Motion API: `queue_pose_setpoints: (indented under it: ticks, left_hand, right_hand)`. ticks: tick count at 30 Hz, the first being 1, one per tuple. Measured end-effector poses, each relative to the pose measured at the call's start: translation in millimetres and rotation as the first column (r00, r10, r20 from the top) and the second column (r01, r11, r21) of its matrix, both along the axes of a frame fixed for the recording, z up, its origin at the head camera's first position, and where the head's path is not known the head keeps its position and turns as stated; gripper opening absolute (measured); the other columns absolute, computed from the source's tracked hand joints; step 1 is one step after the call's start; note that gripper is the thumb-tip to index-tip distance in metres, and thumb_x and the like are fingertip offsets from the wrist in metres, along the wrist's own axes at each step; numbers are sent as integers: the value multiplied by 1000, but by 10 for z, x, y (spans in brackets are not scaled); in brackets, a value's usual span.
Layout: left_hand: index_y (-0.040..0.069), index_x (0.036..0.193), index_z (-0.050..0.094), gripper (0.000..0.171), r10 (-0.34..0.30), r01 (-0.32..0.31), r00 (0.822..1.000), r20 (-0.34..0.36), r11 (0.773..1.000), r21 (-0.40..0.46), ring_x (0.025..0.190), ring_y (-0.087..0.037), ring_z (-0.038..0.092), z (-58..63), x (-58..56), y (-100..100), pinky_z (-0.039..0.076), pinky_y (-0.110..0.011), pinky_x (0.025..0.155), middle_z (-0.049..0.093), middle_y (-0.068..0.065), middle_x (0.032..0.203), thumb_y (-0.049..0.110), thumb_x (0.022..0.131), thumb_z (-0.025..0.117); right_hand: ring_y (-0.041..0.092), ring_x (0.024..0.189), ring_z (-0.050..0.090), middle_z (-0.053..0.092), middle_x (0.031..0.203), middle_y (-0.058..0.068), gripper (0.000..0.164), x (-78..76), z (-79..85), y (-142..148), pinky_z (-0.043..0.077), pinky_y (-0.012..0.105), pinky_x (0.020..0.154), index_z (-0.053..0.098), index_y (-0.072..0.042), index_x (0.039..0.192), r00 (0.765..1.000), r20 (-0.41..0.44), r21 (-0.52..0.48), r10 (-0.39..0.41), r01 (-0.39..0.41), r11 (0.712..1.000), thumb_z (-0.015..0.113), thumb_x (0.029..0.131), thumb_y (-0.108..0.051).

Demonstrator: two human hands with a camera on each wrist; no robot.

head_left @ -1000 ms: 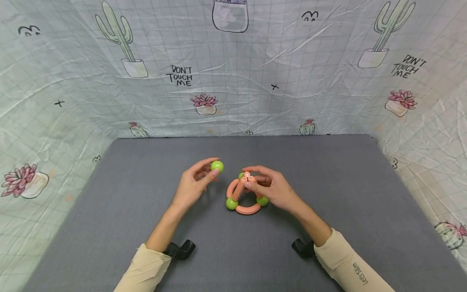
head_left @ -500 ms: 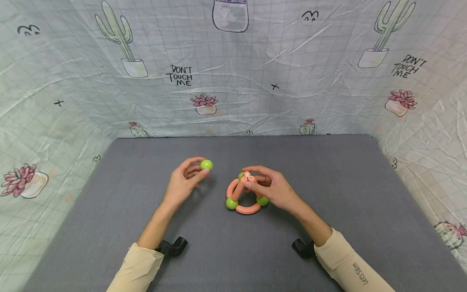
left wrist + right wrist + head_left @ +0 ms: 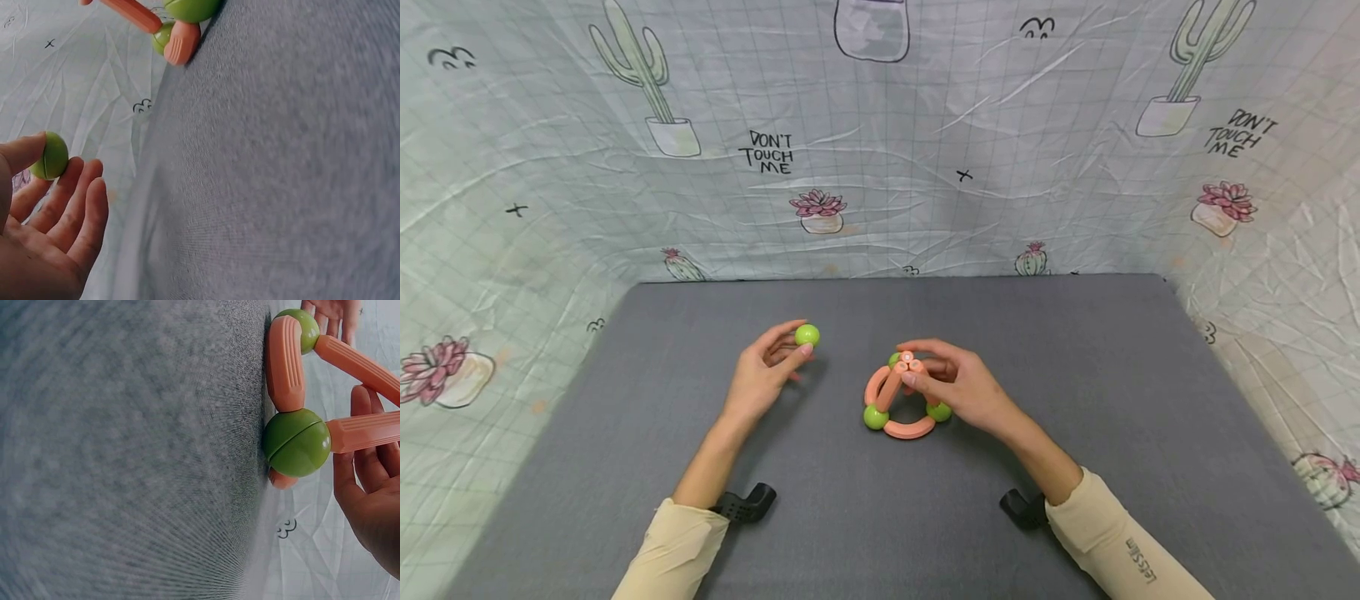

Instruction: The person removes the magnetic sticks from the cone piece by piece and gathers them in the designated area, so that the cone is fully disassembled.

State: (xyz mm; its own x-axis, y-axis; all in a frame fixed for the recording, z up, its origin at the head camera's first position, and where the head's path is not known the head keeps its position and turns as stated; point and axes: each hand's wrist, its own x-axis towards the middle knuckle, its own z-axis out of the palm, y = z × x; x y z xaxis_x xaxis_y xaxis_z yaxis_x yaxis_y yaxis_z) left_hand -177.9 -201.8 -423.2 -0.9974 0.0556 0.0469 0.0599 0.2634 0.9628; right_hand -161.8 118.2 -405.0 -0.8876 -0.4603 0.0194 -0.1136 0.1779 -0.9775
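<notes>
Between the thumb and fingers of my left hand [image 3: 760, 373] is a green ball [image 3: 807, 335], held above the table. In the left wrist view the ball [image 3: 55, 156] shows a seam line, and the other fingers are spread behind it. My right hand [image 3: 958, 379] pinches the top of a pyramid-like frame of curved orange sticks [image 3: 909, 429] and green balls, which stands on the table. At the top, three stick ends [image 3: 907, 358] come together. In the right wrist view a green corner ball [image 3: 297, 442] joins several sticks, with my fingers around one sloping stick [image 3: 365, 431].
A dark grey cloth-covered table [image 3: 1075, 358] lies under both hands. Behind it and at the sides hangs a pale curtain [image 3: 925, 225] printed with cactus drawings. Black wrist cameras [image 3: 747, 504] are strapped beside the beige sleeves [image 3: 673, 546].
My left hand has moved left with the green ball, away from the orange frame. The right hand and the frame have stayed in place.
</notes>
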Motion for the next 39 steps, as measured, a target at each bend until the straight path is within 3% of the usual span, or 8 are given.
queue_pose_setpoints:
  ticks: [9,15,19,26,29,33,39]
  left_hand:
    - [12,144,59,48,36,-35,999,37,999,-26,102,-4,70,-41,-36,-113,62,-31,80,67,-20,132,24,99,73]
    - [15,141,63,48,68,-66,997,21,993,-101,114,-13,64,-102,-69,-178,62,-30,83,67,-14,133,33,98,75]
    - [18,140,64,49,109,-106,994,7,978,-179,114,-19,60,-129,-40,-238,59,-26,76,67,-11,128,38,97,75]
    - [12,138,67,46,215,-205,977,14,949,-240,112,-23,54,-152,-109,-301,38,-30,92,64,-17,124,28,97,77]
    - [10,138,67,45,241,-228,970,22,939,-257,110,-23,54,-152,-133,-324,39,-29,91,66,-19,125,25,97,77]
    - [7,138,67,44,247,-235,969,6,927,-292,109,-28,55,-141,-138,-359,39,-33,92,67,-21,127,22,97,76]
    - [5,139,65,47,210,-186,977,27,912,-366,116,-32,57,-139,-107,-417,40,-37,95,67,-21,133,21,97,77]
  right_hand:
    - [40,108,74,78,120,13,41,-6,-1,0,62,38,74,62,-23,142,1000,-4,1,1,-1,1000,69,102,-24]
    - [37,106,75,78,119,12,40,-4,17,23,62,37,75,62,-23,142,1000,-9,9,1,-1,1000,69,102,-24]
    - [38,105,74,79,116,12,41,3,7,14,60,35,74,62,-25,142,1000,-2,8,10,-10,1000,69,102,-26]
    - [42,103,73,79,112,13,41,-6,9,20,59,35,69,62,-24,142,1000,-13,13,4,-4,1000,69,102,-25]
    - [42,103,73,79,113,12,41,-19,19,24,60,36,70,61,-24,142,1000,-22,20,5,-5,1000,69,103,-24]
    - [42,103,73,79,112,12,40,-25,24,20,60,36,70,61,-24,142,1000,-22,19,7,-6,1000,68,103,-25]
    - [41,103,73,79,112,14,41,-9,17,10,60,36,70,61,-21,143,1000,-11,17,10,-10,1000,68,103,-24]
